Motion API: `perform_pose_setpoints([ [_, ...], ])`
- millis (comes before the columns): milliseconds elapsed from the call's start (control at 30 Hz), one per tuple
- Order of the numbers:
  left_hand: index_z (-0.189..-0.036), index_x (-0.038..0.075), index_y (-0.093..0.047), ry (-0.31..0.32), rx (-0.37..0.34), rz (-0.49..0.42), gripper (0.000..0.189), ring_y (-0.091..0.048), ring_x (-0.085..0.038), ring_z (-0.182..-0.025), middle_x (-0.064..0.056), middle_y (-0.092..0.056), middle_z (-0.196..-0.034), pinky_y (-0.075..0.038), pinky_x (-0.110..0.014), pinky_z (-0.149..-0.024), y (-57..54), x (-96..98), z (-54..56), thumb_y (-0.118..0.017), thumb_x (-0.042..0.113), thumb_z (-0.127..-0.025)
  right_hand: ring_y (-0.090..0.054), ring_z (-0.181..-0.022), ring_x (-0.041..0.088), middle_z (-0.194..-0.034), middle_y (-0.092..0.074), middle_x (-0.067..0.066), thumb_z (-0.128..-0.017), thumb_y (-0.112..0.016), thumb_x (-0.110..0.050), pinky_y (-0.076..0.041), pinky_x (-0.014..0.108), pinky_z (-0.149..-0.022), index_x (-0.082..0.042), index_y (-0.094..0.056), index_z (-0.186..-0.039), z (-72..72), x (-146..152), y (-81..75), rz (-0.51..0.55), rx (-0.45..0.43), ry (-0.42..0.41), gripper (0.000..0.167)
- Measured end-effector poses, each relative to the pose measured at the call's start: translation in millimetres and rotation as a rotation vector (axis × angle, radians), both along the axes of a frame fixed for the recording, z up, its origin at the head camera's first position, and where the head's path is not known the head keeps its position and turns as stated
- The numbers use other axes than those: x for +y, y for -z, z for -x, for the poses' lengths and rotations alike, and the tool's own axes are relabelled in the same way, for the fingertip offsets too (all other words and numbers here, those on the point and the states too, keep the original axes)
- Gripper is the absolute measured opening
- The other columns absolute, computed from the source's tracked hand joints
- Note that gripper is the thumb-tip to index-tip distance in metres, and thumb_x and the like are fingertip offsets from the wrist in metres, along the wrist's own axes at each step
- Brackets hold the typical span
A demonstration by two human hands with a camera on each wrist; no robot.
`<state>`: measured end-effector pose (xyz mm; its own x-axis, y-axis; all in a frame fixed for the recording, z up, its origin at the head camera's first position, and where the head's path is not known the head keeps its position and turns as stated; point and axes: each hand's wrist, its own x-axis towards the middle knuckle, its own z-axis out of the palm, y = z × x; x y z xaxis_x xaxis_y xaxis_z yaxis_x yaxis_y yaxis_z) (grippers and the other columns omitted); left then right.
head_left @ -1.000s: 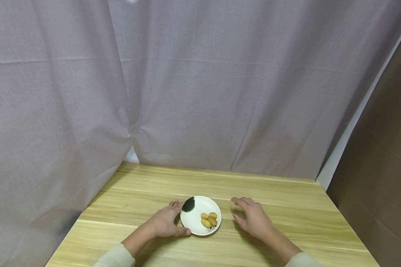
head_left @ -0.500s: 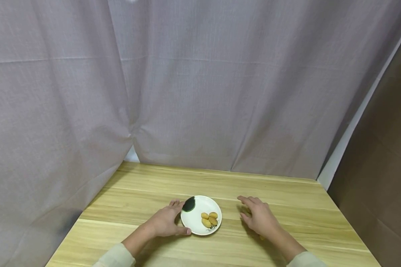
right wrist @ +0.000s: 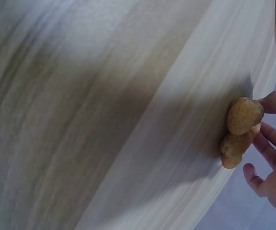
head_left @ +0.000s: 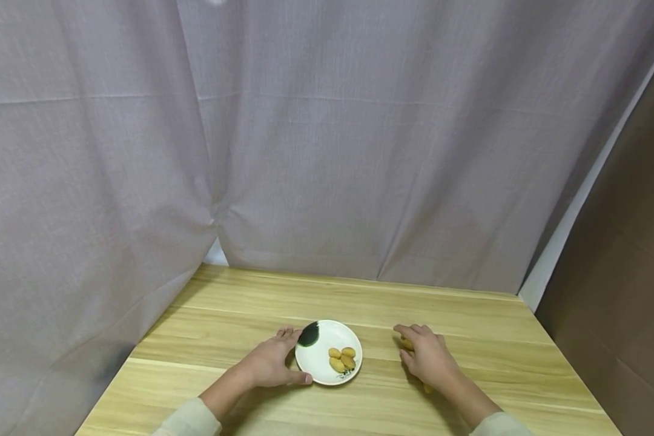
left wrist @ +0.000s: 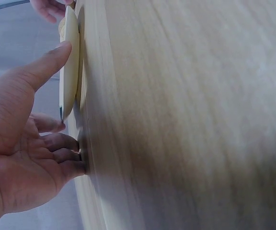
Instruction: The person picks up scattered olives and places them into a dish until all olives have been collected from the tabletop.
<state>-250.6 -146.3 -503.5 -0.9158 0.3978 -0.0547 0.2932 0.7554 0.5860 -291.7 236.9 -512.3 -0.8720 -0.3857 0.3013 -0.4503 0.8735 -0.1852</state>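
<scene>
In the head view my left hand (head_left: 272, 360) holds a round white plate (head_left: 316, 363) at its left rim, thumb at the near edge and fingers at the far left. The left wrist view shows the thumb against the plate's side. Several yellow-brown, nut-like oval pieces (head_left: 342, 359) lie together on the plate's right half. My right hand (head_left: 427, 358) is low over the table, fingers spread around a similar piece (right wrist: 245, 116). Its fingertips are right at that piece. A second knobbly piece (right wrist: 236, 148) lies against it, and both sit on the table.
The wooden table (head_left: 251, 290) has a pale, striped grain. Another yellow-brown bit (head_left: 428, 387) shows beside the right wrist. Grey curtains (head_left: 327, 151) hang behind and to the left, and a brown panel (head_left: 621, 272) stands on the right.
My right hand has moved right, away from the plate, and come down over the yellow-brown pieces on the table. The left hand and plate have stayed almost in place.
</scene>
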Motion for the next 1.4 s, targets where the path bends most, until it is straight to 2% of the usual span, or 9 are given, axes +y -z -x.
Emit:
perform_pose_setpoints([
  [367,-0.17,0.002,-0.038,0.002,0.011,-0.008,0.112,-0.031,-0.055,-0.165,-0.036,-0.036,-0.173,-0.03,-0.073,-0.133,3.8,-0.3,-0.9,-0.092,0.055,-0.087,-0.072,-0.093,0.024,-0.108,-0.08,0.008,-0.08,-0.09,0.01,-0.067,0.043,-0.078,-0.008,-0.077,-0.123,0.0,2.2,6.4,0.009,0.034,-0.022,0.048],
  [600,-0.17,0.001,-0.038,0.0,-0.005,-0.002,0.112,-0.03,-0.054,-0.166,-0.036,-0.034,-0.174,-0.029,-0.072,-0.134,2.8,0.1,-1.2,-0.091,0.054,-0.088,-0.07,-0.091,0.023,-0.104,-0.079,0.006,-0.08,-0.089,0.011,-0.066,0.046,-0.079,-0.008,-0.077,-0.121,0.7,2.0,9.5,0.013,0.045,-0.023,0.047],
  [867,-0.17,0.002,-0.038,-0.002,-0.006,0.003,0.112,-0.03,-0.055,-0.165,-0.036,-0.033,-0.174,-0.029,-0.073,-0.133,3.2,-1.0,0.2,-0.091,0.055,-0.088,-0.069,-0.086,0.022,-0.1,-0.077,0.006,-0.082,-0.087,0.009,-0.063,0.036,-0.073,-0.006,-0.077,-0.118,1.5,1.3,9.8,0.003,0.094,-0.022,0.041],
  [1100,-0.17,0.0,-0.038,0.001,0.016,0.005,0.113,-0.031,-0.055,-0.165,-0.037,-0.034,-0.174,-0.029,-0.072,-0.134,3.6,-0.9,1.2,-0.091,0.056,-0.087,-0.069,-0.088,0.023,-0.099,-0.077,0.006,-0.081,-0.086,0.011,-0.064,0.039,-0.076,-0.006,-0.077,-0.118,1.7,-0.2,9.7,0.023,0.099,-0.023,0.042],
  [1400,-0.169,-0.002,-0.04,0.002,0.021,-0.001,0.112,-0.031,-0.056,-0.165,-0.037,-0.033,-0.174,-0.029,-0.072,-0.133,3.0,-0.9,0.0,-0.092,0.055,-0.087,-0.069,-0.089,0.021,-0.101,-0.078,0.006,-0.082,-0.088,0.01,-0.065,0.04,-0.079,-0.007,-0.077,-0.118,-0.9,-4.1,7.3,0.031,0.147,-0.044,0.042],
])
